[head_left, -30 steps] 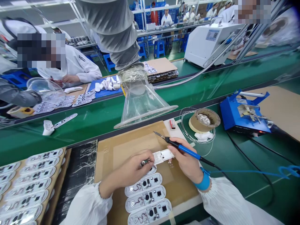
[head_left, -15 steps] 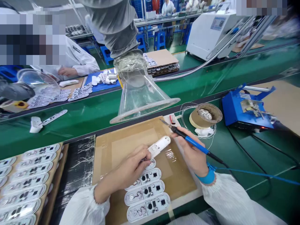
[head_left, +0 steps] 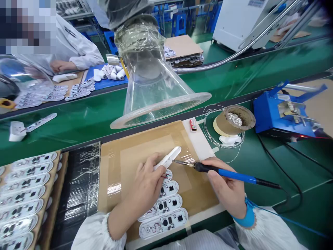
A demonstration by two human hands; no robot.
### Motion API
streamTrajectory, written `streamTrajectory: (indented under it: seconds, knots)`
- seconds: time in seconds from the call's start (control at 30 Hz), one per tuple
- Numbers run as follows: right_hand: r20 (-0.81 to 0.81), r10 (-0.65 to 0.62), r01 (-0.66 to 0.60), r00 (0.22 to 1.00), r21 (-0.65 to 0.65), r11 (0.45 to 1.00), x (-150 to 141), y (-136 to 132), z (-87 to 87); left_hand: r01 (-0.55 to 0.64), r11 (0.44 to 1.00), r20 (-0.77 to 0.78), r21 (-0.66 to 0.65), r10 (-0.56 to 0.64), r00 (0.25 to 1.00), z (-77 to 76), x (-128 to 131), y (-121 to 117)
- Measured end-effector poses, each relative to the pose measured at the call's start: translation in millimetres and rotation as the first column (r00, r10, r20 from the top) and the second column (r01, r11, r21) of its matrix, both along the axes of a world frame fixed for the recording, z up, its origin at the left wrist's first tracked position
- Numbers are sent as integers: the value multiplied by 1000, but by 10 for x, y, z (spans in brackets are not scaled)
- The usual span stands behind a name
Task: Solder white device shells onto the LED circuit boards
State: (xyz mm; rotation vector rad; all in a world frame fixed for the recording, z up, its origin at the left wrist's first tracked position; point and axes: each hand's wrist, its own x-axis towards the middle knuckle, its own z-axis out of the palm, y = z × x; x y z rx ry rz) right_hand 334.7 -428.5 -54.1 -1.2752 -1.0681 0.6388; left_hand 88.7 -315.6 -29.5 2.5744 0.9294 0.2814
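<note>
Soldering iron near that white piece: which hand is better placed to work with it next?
Probably the right hand: it already grips the iron, whose tip points left, close to the white piece. The left hand is occupied holding that piece.

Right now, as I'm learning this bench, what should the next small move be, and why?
Probably steady the iron at the white part: the left hand grips that part, and the right hand has the tip by its edge, though contact is unclear.
</note>
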Motion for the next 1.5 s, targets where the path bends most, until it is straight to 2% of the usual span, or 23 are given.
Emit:
streamTrajectory:
  seconds: [0.37,0.67,1.5]
  knots:
    - [-21,38,-40,999,-70,997,-42,-38,-20,-14,1000,14,-20,14,1000,-45,27,-4]
    - [-59,70,-76,996,-107,991,-84,-42,-29,-10,998,30,-70,12,999,-17,48,-7]
    - [-39,64,-67,997,-72,995,-90,11,-21,-7,998,27,-61,9,1000,-6,52,-14]
